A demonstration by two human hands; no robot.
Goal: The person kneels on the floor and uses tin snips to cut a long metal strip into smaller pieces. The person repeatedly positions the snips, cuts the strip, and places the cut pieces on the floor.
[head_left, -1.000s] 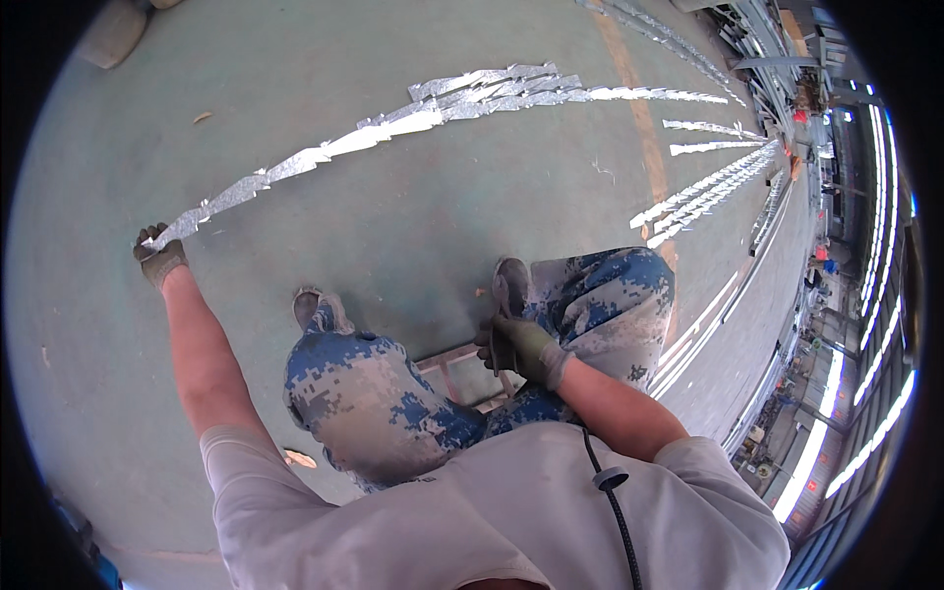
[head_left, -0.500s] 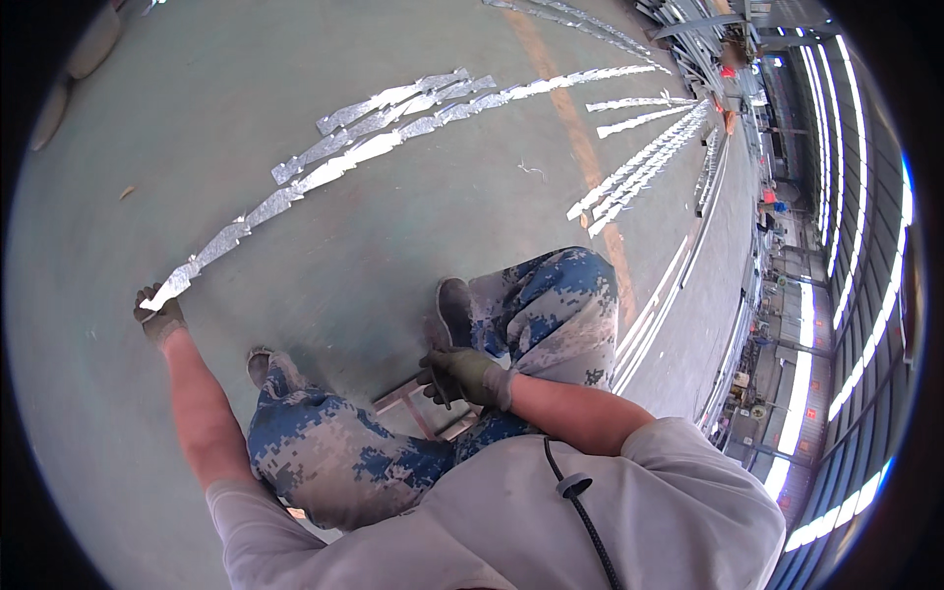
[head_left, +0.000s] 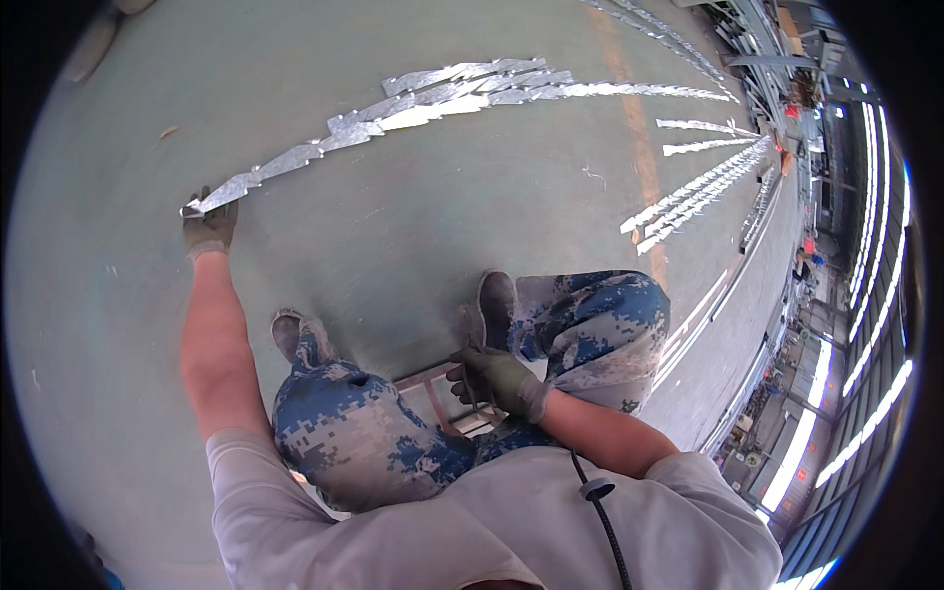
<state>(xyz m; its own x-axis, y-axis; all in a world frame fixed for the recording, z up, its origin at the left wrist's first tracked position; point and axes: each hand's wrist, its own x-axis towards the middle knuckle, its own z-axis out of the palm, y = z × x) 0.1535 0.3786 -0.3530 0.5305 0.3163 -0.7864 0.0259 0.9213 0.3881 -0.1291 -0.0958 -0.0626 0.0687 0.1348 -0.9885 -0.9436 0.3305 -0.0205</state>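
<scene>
1. My L hand (head_left: 209,232), gloved, is left of ctr in the frame, holding the near end of a long silvery strip (head_left: 433,113); fingertips show past its edge, but the thumb isn't clear.
2. Key relation: strip lies up & to the right of my L grip. Its long axis runs from that hand to upper ctr, then on twd upper right, bending w/ the lens. Held end is the leftmost bit; the rest stretches away along the floor (head_left: 393,216).
3. L hand is by far the nearer. My R hand (head_left: 497,382), also gloved, is low ctr, well apart from the strip, by my R knee (head_left: 615,315). Its fingers are part curled; can't tell if they pinch anything.
4. Just below & left of the R hand, btwn my legs: a brownish frame (head_left: 425,375), partly hidden.
5. Upper ctr: shorter strips (head_left: 462,74) lie alongside the long one, approx parallel, v. close or touching.
6. Further right, past the tan floor line (head_left: 639,147): more strips (head_left: 700,197) in slanting rows; metal lengths (head_left: 772,61) pile up at upper right.
7. Containers: can't make any out. Pale rounded objects (head_left: 90,54) at upper left are too cut off to ID.
</scene>
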